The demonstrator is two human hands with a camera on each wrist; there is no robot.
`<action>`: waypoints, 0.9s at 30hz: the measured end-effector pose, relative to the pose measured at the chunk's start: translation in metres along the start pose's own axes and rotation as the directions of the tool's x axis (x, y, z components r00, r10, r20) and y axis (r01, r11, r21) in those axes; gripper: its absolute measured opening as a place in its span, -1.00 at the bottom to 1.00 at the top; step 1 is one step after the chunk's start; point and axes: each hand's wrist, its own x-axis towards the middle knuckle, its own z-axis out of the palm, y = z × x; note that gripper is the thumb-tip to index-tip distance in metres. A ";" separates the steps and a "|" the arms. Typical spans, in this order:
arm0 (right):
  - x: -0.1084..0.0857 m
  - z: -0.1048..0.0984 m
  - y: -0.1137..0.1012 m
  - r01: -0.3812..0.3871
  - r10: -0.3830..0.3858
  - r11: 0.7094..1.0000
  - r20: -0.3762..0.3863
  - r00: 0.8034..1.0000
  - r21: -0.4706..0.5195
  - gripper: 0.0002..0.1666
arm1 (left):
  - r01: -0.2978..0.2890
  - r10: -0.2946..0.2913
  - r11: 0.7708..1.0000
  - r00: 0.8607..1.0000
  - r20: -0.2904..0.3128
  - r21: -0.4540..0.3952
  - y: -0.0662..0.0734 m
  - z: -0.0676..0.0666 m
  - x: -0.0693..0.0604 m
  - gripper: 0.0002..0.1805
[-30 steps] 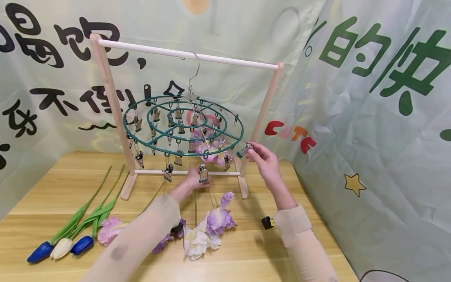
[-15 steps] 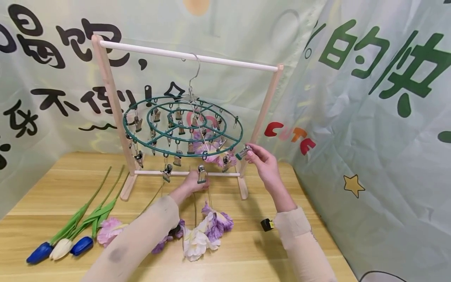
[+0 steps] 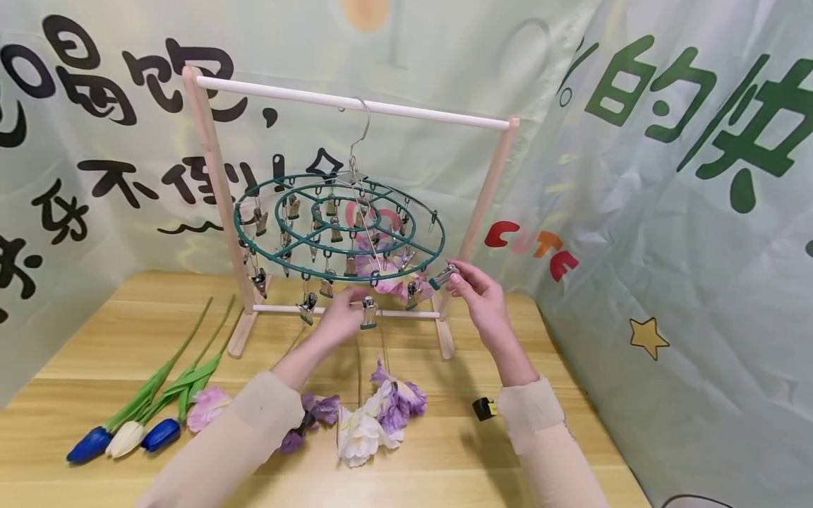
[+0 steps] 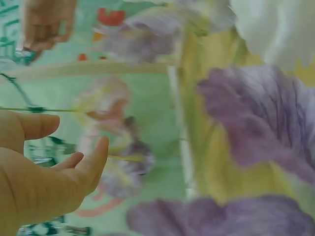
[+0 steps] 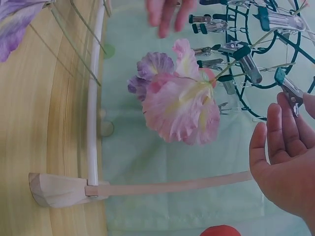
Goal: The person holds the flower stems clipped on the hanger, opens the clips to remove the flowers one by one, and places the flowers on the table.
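My right hand (image 3: 485,300) pinches a metal clip (image 3: 443,276) with green tips at the right edge of the round green drying hanger (image 3: 273,255). In the right wrist view the same clip (image 5: 288,88) sits against the thumb and fingertips. Below the hanger is my left hand (image 3: 343,314), behind a dangling clip (image 3: 369,312). The left wrist view shows this left hand (image 4: 49,182) with thumb and fingers apart, nothing held between them. A pink-purple artificial flower (image 5: 182,105) hangs head down from the hanger. On the table lie white (image 3: 360,434) and purple artificial flowers (image 3: 401,406).
A wooden stand (image 3: 492,190) with a white top bar carries the hanger by its hook (image 3: 365,123). Blue tulips (image 3: 89,444) and a white tulip (image 3: 125,440) lie at left. A small black object (image 3: 484,408) lies right of the flowers. Printed cloth surrounds the table.
The purple flower has dropped lower beside the white one. My left hand has come away from the stems and risen a little. The right hand still holds its clip in nearly the same place.
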 end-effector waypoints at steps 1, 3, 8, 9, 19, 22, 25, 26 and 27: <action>-0.001 0.001 0.000 0.000 0.000 1.000 -0.001 1.000 0.007 -0.57 | -0.006 0.005 1.000 1.000 -0.004 -0.023 0.003 -0.003 -0.005 -0.34; -0.002 0.002 -0.001 0.001 -0.001 1.000 0.000 1.000 0.020 -0.57 | -0.024 0.022 0.997 1.000 -0.022 -0.070 0.007 -0.007 -0.014 -0.38; -0.004 0.003 -0.002 0.003 -0.003 1.000 0.006 1.000 0.017 -0.58 | -0.125 0.119 0.980 0.992 -0.044 -0.158 0.016 -0.021 -0.038 -0.48; -0.005 0.004 -0.003 0.002 -0.002 1.000 0.006 1.000 0.013 -0.58 | -0.135 0.130 0.980 0.991 -0.043 -0.145 0.017 -0.024 -0.044 -0.50; -0.013 0.010 -0.004 0.033 -0.034 0.999 0.027 0.999 0.039 -0.60 | -0.307 0.302 0.951 0.949 -0.087 -0.044 0.034 -0.050 -0.106 -0.62; -0.018 0.013 -0.007 0.037 -0.038 0.999 0.031 0.999 0.030 -0.61 | -0.389 0.385 0.921 0.910 -0.155 0.005 0.045 -0.054 -0.122 -0.69; -0.022 0.018 -0.010 0.046 -0.047 0.999 0.045 0.998 0.014 -0.62 | -0.545 0.549 0.833 0.794 -0.262 0.093 0.055 -0.057 -0.129 -0.69; -0.023 0.020 -0.011 0.052 -0.053 0.999 0.053 0.997 0.012 -0.62 | -0.597 0.605 0.792 0.739 -0.296 0.130 0.058 -0.058 -0.129 -0.67; -0.025 0.023 -0.012 0.058 -0.059 0.998 0.061 0.996 0.017 -0.61 | -0.644 0.664 0.743 0.675 -0.323 0.183 0.061 -0.060 -0.129 -0.66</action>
